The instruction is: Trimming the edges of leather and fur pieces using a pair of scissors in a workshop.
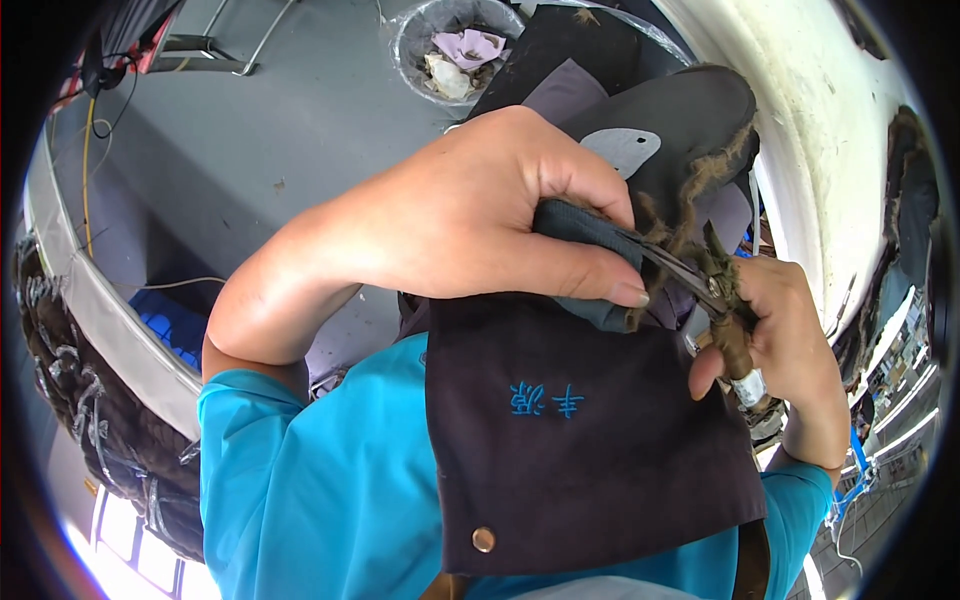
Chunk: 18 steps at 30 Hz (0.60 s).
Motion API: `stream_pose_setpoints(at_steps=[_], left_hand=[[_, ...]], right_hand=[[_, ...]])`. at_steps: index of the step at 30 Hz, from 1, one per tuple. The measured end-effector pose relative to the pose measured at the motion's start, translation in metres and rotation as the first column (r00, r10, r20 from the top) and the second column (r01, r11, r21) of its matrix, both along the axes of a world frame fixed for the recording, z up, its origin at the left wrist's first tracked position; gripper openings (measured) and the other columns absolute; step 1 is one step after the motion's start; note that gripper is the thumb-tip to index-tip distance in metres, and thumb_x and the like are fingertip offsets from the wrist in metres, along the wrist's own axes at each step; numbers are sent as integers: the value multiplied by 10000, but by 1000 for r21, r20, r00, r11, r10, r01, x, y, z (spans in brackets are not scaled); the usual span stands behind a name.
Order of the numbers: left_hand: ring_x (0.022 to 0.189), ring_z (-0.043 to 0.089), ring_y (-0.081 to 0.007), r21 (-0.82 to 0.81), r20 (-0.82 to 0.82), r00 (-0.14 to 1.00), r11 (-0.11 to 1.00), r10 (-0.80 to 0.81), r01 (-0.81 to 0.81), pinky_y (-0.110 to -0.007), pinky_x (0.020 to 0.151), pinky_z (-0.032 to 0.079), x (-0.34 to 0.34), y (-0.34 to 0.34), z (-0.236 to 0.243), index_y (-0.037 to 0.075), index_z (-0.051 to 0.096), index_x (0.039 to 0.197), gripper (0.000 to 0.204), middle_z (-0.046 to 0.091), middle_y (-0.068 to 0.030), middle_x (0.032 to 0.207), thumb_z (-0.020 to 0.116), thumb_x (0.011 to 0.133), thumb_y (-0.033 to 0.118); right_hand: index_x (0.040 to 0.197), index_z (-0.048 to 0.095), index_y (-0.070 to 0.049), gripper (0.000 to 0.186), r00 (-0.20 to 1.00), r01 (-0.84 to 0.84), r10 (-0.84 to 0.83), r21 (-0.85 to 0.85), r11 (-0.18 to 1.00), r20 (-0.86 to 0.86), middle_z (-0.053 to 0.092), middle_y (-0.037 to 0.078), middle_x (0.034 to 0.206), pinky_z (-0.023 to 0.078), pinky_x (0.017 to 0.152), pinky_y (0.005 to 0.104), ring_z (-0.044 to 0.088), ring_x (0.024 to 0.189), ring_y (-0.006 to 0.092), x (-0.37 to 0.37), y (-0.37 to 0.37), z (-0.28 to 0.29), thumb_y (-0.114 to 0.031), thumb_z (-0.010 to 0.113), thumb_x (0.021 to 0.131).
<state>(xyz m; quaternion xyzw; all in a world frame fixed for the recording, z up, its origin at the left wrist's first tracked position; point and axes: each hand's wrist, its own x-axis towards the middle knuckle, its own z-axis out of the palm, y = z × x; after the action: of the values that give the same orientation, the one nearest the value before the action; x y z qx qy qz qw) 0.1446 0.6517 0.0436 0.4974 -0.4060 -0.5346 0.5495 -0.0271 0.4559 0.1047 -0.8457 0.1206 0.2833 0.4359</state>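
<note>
1. From afar, I watched the left hand point(490, 210) pinch dark fabric point(582, 222) right of the frame's centre.
2. The right hand point(788, 310), farther right, was curled around scissors point(735, 345) (brown-wrapped handles), blades pointing at the fabric.
3. A bin point(408, 62) stood at upper centre.

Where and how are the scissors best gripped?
Probably by the wrapped handle, from the right, as the right hand holds the scissors: the handle extends below the pivot, while the blades point up and left toward the dark fabric piece in the left hand.
</note>
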Motion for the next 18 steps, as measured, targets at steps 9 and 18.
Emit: stream_pose_setpoints(at_steps=[9,18], left_hand=[[597,512,-54,28,7,998,998,-54,54,-225,531,386,-3,-4,1,-6,625,771,163,582,-25,641,758,715,70],[586,495,-51,55,-16,995,994,-96,96,-228,523,379,-6,-3,-2,-5,622,761,156,569,-28,625,752,722,71]], right_hand=[[791,583,-23,273,988,-51,59,-61,997,141,541,128,623,422,524,344,552,582,314,4,5,-2,-16,695,542],[790,578,-15,270,999,-50,50,25,998,13,550,139,639,427,531,349,549,591,334,-2,0,-4,-12,685,543]])
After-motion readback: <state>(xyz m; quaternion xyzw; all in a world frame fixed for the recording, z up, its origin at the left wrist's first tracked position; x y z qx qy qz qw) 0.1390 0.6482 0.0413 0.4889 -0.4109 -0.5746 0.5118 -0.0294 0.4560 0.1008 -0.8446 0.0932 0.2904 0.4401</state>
